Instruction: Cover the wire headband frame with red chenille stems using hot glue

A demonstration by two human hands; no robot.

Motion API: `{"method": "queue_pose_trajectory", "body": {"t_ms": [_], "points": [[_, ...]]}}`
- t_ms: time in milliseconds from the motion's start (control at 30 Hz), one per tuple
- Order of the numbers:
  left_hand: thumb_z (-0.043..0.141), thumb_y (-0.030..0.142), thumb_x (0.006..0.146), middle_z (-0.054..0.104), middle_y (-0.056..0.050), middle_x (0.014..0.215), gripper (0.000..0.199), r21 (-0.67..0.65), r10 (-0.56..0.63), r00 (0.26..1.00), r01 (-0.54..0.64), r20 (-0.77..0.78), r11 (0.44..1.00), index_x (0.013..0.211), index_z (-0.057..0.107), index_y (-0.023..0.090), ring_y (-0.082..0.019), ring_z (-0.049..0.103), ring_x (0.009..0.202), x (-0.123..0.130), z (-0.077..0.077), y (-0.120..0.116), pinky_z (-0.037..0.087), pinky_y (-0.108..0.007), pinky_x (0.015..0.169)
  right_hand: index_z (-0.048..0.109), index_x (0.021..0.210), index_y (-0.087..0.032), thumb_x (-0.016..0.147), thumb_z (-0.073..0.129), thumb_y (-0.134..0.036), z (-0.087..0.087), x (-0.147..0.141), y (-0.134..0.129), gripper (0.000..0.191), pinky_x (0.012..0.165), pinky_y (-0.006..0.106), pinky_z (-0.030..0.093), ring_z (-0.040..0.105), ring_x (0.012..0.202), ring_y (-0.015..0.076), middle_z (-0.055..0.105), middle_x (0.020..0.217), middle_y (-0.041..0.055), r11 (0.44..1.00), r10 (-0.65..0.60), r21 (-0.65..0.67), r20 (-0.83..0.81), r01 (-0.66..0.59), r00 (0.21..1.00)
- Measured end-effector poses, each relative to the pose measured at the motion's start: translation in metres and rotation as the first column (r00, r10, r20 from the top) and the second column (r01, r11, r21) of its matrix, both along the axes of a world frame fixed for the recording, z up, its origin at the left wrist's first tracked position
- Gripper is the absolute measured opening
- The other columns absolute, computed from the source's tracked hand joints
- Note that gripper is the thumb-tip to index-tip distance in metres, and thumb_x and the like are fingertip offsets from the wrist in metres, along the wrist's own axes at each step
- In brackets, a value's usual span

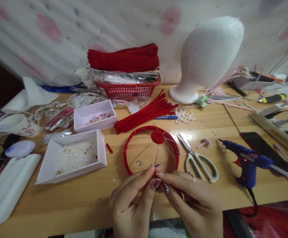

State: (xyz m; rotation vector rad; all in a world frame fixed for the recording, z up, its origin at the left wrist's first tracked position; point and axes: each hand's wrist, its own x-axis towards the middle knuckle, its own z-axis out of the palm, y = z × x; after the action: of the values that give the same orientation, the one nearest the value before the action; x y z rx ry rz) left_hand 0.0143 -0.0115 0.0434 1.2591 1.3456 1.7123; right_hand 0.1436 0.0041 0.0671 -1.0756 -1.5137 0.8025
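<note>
A ring-shaped wire frame [127,148] wrapped in red lies on the wooden table, thin bare wires running from its rim to a round red disc [157,137]. At its near side my left hand [134,198] and my right hand [193,201] meet fingertip to fingertip. Both are closed in a pinch on a short piece of red pipe cleaner [155,171], mostly covered by the fingers. Whether that piece touches the rim or a wire cannot be made out. The near part of the ring is hidden behind my hands. Scissors [196,158] with pale handles lie just right of the ring.
A blue glue gun [245,158] stands at right beside a black phone [265,148]. Left are boxes of pearl beads [77,155] and gems [94,115]. Behind lie a red pipe cleaner bundle [144,114], a red basket [129,91] and a white foam head [208,56].
</note>
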Motion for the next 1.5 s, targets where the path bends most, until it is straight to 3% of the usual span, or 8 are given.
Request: {"method": "queue_pose_trajectory", "body": {"t_ms": [167, 300, 500, 733, 867, 1200, 1367, 1500], "points": [[0.073, 0.02, 0.092, 0.083, 0.008, 0.104, 0.032, -0.028, -0.05, 0.995, 0.053, 0.086, 0.998, 0.112, 0.077, 0.044, -0.014, 0.081, 0.085, 0.001, 0.0, -0.001, 0.067, -0.017, 0.069, 0.078, 0.115, -0.044, 0.087, 0.07, -0.01, -0.003, -0.003, -0.003, 0.044, 0.051, 0.02, 0.053, 0.071, 0.059, 0.0131, 0.08, 0.078, -0.0018, 0.999, 0.034, 0.015, -0.035, -0.034, 0.999], [0.073, 0.029, 0.092, 0.084, 0.007, 0.098, 0.019, 0.001, -0.011, 0.987, 0.011, 0.16, 1.0, 0.106, 0.08, 0.041, -0.012, 0.08, 0.081, 0.002, 0.001, 0.001, 0.066, -0.015, 0.067, 0.08, 0.11, -0.042, 0.086, 0.071, -0.012, -0.004, -0.004, -0.001, 0.039, 0.052, 0.021, 0.054, 0.07, 0.058, 0.0138, 0.078, 0.074, -0.0014, 1.0, 0.028, 0.006, -0.024, -0.027, 0.999], [0.077, 0.019, 0.088, 0.084, 0.007, 0.094, 0.023, 0.012, -0.201, 0.962, 0.202, 0.188, 0.979, 0.1, 0.081, 0.038, -0.011, 0.079, 0.082, -0.008, 0.005, 0.006, 0.064, -0.014, 0.069, 0.08, 0.108, -0.034, 0.086, 0.068, -0.008, 0.001, -0.001, 0.003, 0.036, 0.052, 0.016, 0.053, 0.068, 0.059, 0.0105, 0.077, 0.077, -0.0018, 0.995, 0.099, 0.027, -0.019, -0.098, 0.995], [0.076, 0.018, 0.089, 0.083, 0.008, 0.094, 0.019, 0.091, -0.204, 0.979, 0.201, 0.024, 0.975, 0.099, 0.08, 0.034, -0.008, 0.078, 0.085, -0.022, 0.003, 0.008, 0.061, -0.013, 0.078, 0.077, 0.106, -0.031, 0.092, 0.061, -0.011, 0.005, -0.002, 0.004, 0.03, 0.057, 0.017, 0.052, 0.065, 0.063, 0.0105, 0.069, 0.073, -0.002, 0.98, 0.198, -0.001, 0.022, -0.198, 0.98], [0.077, 0.028, 0.089, 0.081, 0.006, 0.087, 0.003, 0.15, -0.169, 0.985, 0.172, -0.031, 0.974, 0.09, 0.08, 0.027, -0.007, 0.077, 0.08, -0.025, 0.009, 0.014, 0.06, -0.011, 0.076, 0.073, 0.093, -0.027, 0.093, 0.063, -0.014, 0.006, -0.005, 0.004, 0.016, 0.05, 0.014, 0.048, 0.059, 0.053, 0.0078, 0.069, 0.069, -0.0037, 0.99, 0.136, -0.032, 0.052, -0.134, 0.989], [0.074, 0.024, 0.091, 0.077, 0.004, 0.079, 0.008, 0.221, -0.159, 0.959, 0.212, -0.235, 0.952, 0.084, 0.075, 0.02, -0.008, 0.074, 0.072, -0.036, 0.009, 0.012, 0.06, -0.014, 0.071, 0.07, 0.083, -0.022, 0.095, 0.061, -0.016, 0.012, -0.007, 0.004, 0.016, 0.049, 0.013, 0.047, 0.062, 0.054, 0.0075, 0.068, 0.064, -0.0036, 0.983, 0.185, -0.042, 0.179, -0.18, 0.966], [0.073, 0.025, 0.093, 0.075, 0.006, 0.079, 0.009, 0.156, -0.12, 0.974, 0.151, -0.194, 0.976, 0.085, 0.075, 0.024, -0.007, 0.072, 0.073, -0.047, 0.005, 0.006, 0.058, -0.012, 0.07, 0.076, 0.108, -0.026, 0.1, 0.058, -0.022, 0.01, -0.001, 0.002, 0.02, 0.051, 0.014, 0.052, 0.068, 0.054, 0.0081, 0.076, 0.072, -0.003, 0.97, 0.235, -0.112, 0.196, -0.216, 0.952], [0.077, 0.027, 0.089, 0.074, 0.006, 0.077, 0.009, 0.064, -0.057, 0.996, 0.061, -0.067, 0.996, 0.08, 0.077, 0.026, -0.007, 0.07, 0.069, -0.062, 0.002, 0.0, 0.057, -0.011, 0.065, 0.052, 0.148, -0.033, 0.107, 0.042, -0.021, 0.001, 0.017, 0.002, 0.044, 0.077, 0.024, 0.063, 0.079, 0.082, 0.0141, 0.081, 0.088, -0.0009, 0.998, 0.032, -0.055, 0.252, -0.019, 0.967]]}}
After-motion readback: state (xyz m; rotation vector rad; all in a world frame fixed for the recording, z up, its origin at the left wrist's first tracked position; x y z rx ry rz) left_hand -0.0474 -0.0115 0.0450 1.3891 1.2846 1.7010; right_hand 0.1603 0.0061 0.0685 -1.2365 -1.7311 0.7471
